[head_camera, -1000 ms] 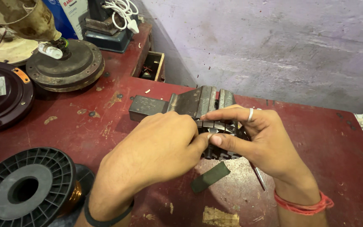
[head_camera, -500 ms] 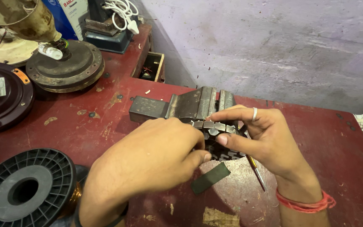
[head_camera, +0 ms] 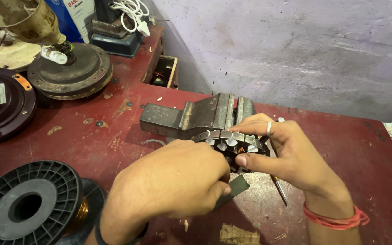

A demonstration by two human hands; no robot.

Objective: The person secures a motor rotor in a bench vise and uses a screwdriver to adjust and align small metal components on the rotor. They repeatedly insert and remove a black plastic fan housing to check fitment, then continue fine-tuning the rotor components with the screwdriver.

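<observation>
- At the centre of the red table [head_camera: 91, 131], both hands meet on a slotted metal stator core [head_camera: 232, 140]; the core sits just in front of a grey bench vise [head_camera: 196, 115], whether touching it cannot be told.
- Left hand [head_camera: 173, 186] is closed in a fist around the core's near side; a dark flat strip [head_camera: 234, 188] pokes out from under it toward 4 o'clock.
- Right hand [head_camera: 291, 156] pinches the core's right edge between thumb and ringed forefinger; a thin screwdriver-like tool [head_camera: 280, 190] lies beneath it on the table.
- Judged risk: the core's toothed edges look sharp, so a slip of the fist could nick a finger; copper glimpsed in the slots could be scraped if the strip is forced.
- At 8 o'clock, a black plastic spool [head_camera: 23, 206] with copper wire; at 10 o'clock, rusty round motor housings [head_camera: 71, 72].
- At 11 o'clock, a blue-and-white printed box [head_camera: 75, 13] stands upright at the back; beside it, a coiled white cable [head_camera: 130, 11].
</observation>
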